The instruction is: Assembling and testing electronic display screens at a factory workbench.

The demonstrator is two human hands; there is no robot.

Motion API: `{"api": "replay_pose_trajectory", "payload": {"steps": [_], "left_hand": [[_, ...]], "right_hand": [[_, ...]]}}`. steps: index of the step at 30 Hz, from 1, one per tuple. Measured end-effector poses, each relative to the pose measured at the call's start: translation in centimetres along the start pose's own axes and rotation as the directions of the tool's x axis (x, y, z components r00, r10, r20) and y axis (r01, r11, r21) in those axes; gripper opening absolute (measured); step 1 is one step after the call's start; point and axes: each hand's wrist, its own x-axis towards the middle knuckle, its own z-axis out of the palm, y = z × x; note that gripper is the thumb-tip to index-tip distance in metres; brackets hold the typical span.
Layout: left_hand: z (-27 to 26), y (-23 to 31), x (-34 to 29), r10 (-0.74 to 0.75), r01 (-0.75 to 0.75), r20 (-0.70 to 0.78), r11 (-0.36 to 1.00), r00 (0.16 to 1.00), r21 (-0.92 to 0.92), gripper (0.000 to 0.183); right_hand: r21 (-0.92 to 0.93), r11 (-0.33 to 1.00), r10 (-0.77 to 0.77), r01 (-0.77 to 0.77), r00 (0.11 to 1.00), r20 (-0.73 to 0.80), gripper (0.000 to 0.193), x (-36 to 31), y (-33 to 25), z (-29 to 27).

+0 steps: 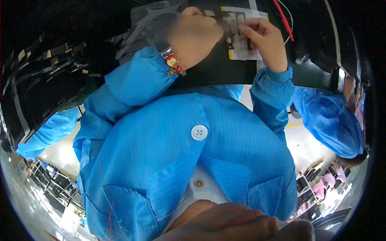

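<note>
My left hand point(196, 35) is closed, its back up and its curled fingers mostly out of sight and a little blurred. What it holds, if anything, does not show. My right hand point(267, 42) hovers over a pale, translucent rectangular sheet point(240, 55) with yellow strips at its edges. Thumb and forefinger of that hand are pinched together; what lies between them is too small to make out. Along the sheet's left side runs a narrow dark strip with small parts point(229, 41). A small beige piece point(209, 13) lies just beyond my left hand.
Crumpled clear plastic point(140, 30) lies left of my left hand on the dark green table point(219, 74). A red, pen-like stick point(284, 20) and a thin white cord lie at right. Several small flat pieces point(52, 60) are at far left. Blue-sleeved people point(331, 120) sit on both sides.
</note>
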Motion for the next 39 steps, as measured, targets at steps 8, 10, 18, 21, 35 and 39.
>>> {"api": "replay_pose_trajectory", "payload": {"steps": [8,10,18,21,35,39], "left_hand": [[0.1,-0.6,-0.8,-0.034,0.034,0.0,0.999,0.999,-0.034,0.013],[0.3,-0.8,-1.0,-0.023,0.022,-0.016,0.999,1.0,-0.042,0.014],[-0.3,-0.6,-1.0,-0.03,0.031,0.026,0.999,0.999,-0.022,0.014],[0.0,-0.7,-1.1,-0.019,0.018,-0.019,1.0,1.0,-0.025,0.014],[-1.4,-0.3,-0.2,-0.031,0.032,0.015,0.997,0.999,-0.074,0.012],[-1.5,-0.2,-0.2,-0.038,0.04,0.021,0.995,0.999,-0.089,0.012]], "right_hand": [[0.02,0.999,0.049,-0.049,0.999,0.001,0.023,0.4,0.6,-0.1],[0.005,0.999,0.054,-0.054,0.998,0.019,0.023,0.5,0.6,-0.1],[-0.227,0.969,-0.097,0.098,0.995,0.012,0.026,0.4,-0.6,1.0],[-0.298,0.948,-0.112,0.112,0.994,0.019,0.026,0.5,-0.4,1.1],[-0.237,0.97,-0.057,0.058,0.998,0.013,0.026,0.7,-0.5,1.2],[-0.266,0.956,-0.125,0.124,0.992,0.016,0.027,0.8,-0.3,1.1]]}}
